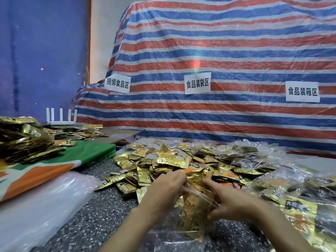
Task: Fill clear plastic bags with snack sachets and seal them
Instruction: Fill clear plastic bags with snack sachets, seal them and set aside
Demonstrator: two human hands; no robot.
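Observation:
I hold a clear plastic bag [195, 211] partly filled with gold snack sachets, upright over the speckled table. My left hand [163, 190] grips the bag's top left edge, and my right hand [229, 199] grips its right side, index finger stretched along the bag's mouth. Just beyond my hands lies a big loose heap of gold sachets [169, 160]. The bag's lower part blurs into plastic lying on the table.
Filled clear bags [298, 195] pile up at the right. A stack of empty clear bags [41, 202] lies at the left, beside a green-and-orange cloth [60, 164] bearing more sachets [23, 139]. A striped tarp [218, 70] with paper labels rises behind.

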